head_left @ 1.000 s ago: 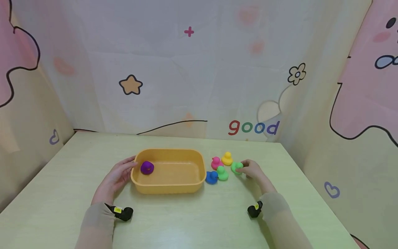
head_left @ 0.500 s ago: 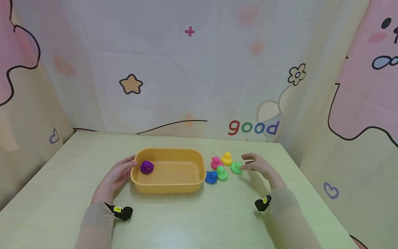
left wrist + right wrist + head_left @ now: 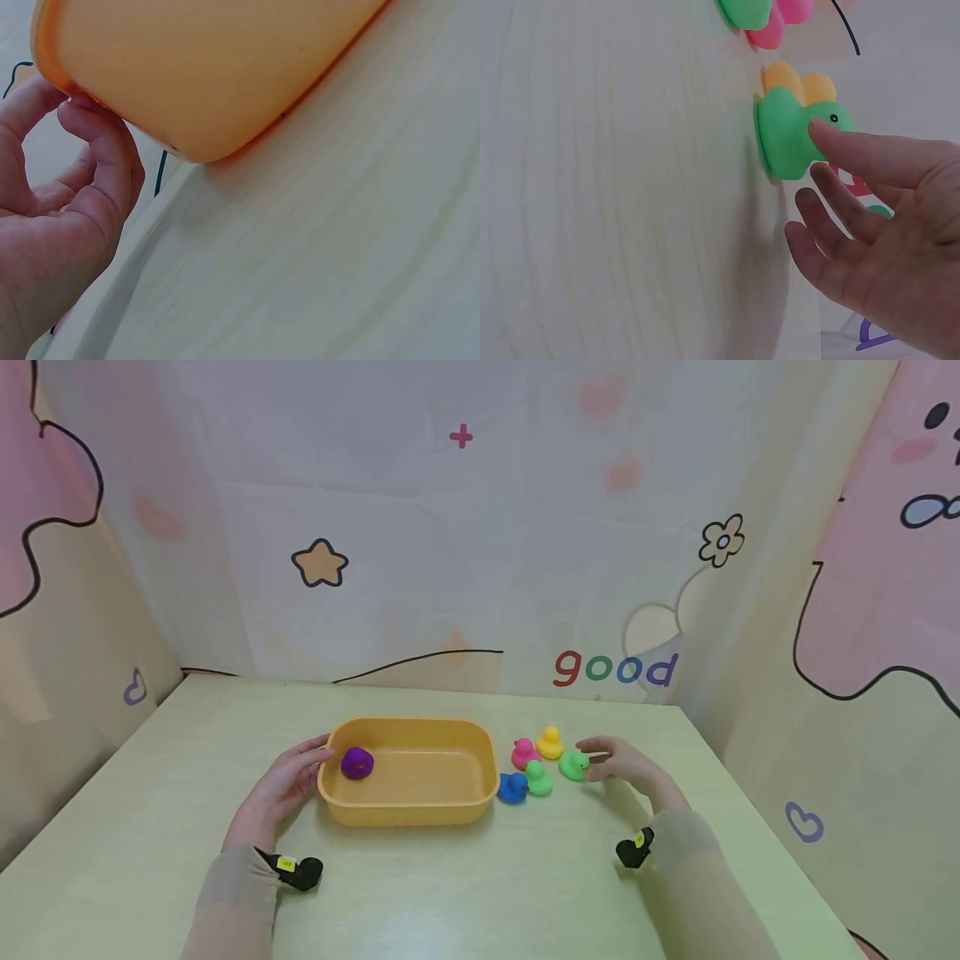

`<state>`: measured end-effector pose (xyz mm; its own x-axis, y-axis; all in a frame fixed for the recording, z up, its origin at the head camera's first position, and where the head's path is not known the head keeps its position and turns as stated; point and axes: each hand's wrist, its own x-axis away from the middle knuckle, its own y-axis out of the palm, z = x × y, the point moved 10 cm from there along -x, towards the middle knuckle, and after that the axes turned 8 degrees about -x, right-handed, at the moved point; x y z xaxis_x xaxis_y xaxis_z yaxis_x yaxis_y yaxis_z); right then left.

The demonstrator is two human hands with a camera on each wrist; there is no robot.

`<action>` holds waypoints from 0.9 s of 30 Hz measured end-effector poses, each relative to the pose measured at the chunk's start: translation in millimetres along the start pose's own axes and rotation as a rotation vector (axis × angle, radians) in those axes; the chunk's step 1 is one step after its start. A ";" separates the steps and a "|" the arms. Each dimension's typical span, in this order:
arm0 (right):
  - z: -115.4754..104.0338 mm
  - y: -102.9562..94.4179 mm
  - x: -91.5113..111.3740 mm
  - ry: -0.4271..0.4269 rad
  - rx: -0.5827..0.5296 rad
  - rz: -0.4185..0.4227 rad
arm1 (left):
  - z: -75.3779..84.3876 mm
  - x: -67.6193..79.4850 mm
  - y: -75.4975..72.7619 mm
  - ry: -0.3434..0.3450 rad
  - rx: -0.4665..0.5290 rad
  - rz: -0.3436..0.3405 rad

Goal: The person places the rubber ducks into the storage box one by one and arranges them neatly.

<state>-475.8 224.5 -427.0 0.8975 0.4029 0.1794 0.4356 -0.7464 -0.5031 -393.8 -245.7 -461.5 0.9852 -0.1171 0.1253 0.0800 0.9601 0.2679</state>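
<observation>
A yellow-orange plastic basin [image 3: 420,777] stands on the table with a purple rubber duck [image 3: 357,763] inside at its left end. My left hand [image 3: 288,785] grips the basin's left end; in the left wrist view, thumb and curled fingers [image 3: 105,142] meet at its rim. My right hand [image 3: 626,767] hovers beside the outermost green rubber duck [image 3: 572,766], thumb and fingers spread apart. In the right wrist view the thumb [image 3: 847,146] overlaps this duck's head, and nothing is between the fingers.
Between the basin and my right hand sit a blue duck [image 3: 513,788], a second green duck [image 3: 537,778], a pink duck [image 3: 525,753] and a yellow duck [image 3: 551,743]. A printed cloth backdrop [image 3: 390,610] rises behind the table [image 3: 450,893] and along both sides.
My right hand has let go of the outer green duck and drawn back to the right, its fingers spreading; since then it has edged slightly closer again. My left hand stays on the basin.
</observation>
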 end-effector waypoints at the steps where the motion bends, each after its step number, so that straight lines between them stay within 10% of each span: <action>1: 0.9 0.7 -0.1 0.002 0.006 -0.001 | 0.0 0.0 0.1 0.000 0.001 -0.001; 27: 8.3 4.8 -2.8 -0.003 -0.016 0.069 | -1.1 -0.4 -0.4 -0.006 0.003 0.004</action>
<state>-476.8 224.2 -436.9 0.9252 0.3516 0.1426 0.3739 -0.7808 -0.5006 -394.1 -245.8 -462.7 0.9845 -0.1152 0.1319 0.0762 0.9599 0.2699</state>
